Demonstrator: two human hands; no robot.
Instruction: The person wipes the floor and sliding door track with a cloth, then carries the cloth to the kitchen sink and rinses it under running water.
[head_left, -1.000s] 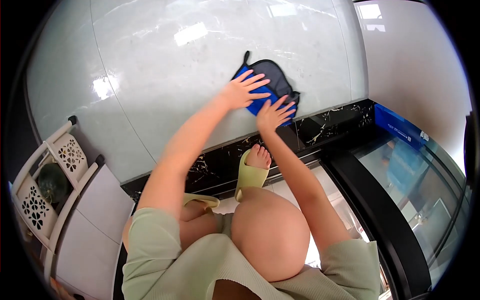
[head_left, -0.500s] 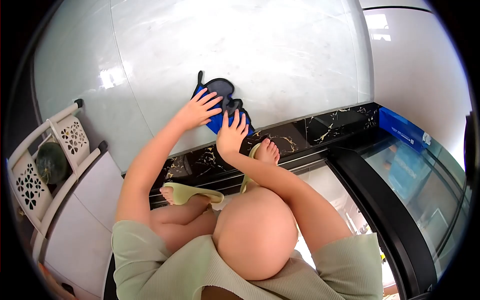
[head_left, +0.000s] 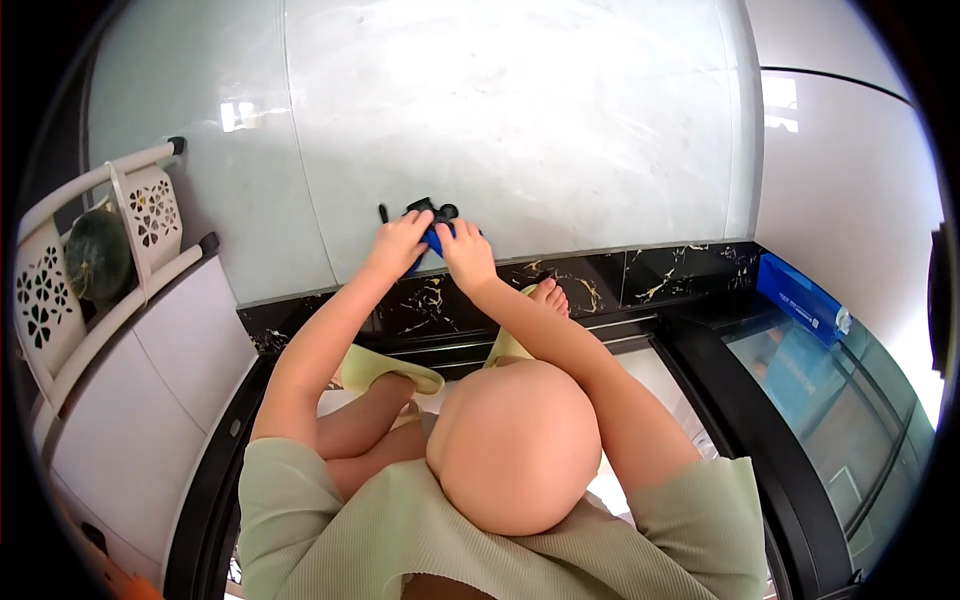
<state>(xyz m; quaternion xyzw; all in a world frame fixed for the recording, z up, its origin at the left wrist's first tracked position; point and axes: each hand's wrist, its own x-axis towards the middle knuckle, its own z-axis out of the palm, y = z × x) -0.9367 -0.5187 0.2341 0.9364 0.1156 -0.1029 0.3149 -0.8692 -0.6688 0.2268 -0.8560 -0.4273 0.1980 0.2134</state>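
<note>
Between my hands is a blue-and-black cloth piece (head_left: 433,239) with black edging and a small black loop at its left. It is bunched up at the near edge of the pale tiled floor, and its exact kind does not show. My left hand (head_left: 399,246) has its fingers curled over the left part. On the right part, my right hand (head_left: 467,254) is closed with bent fingers. The hands are close together, and they hide much of the cloth.
A black marbled sill (head_left: 690,276) runs between the floor (head_left: 540,120) and my slippered feet. At the left stands a cream rack (head_left: 150,215) holding a dark green melon (head_left: 98,255). A blue box (head_left: 800,297) lies by the glass door panel (head_left: 830,390) at the right.
My hands went from lying spread flat on the cloth to gripping it. The cloth is now bunched up instead of spread out. The view has shifted slightly.
</note>
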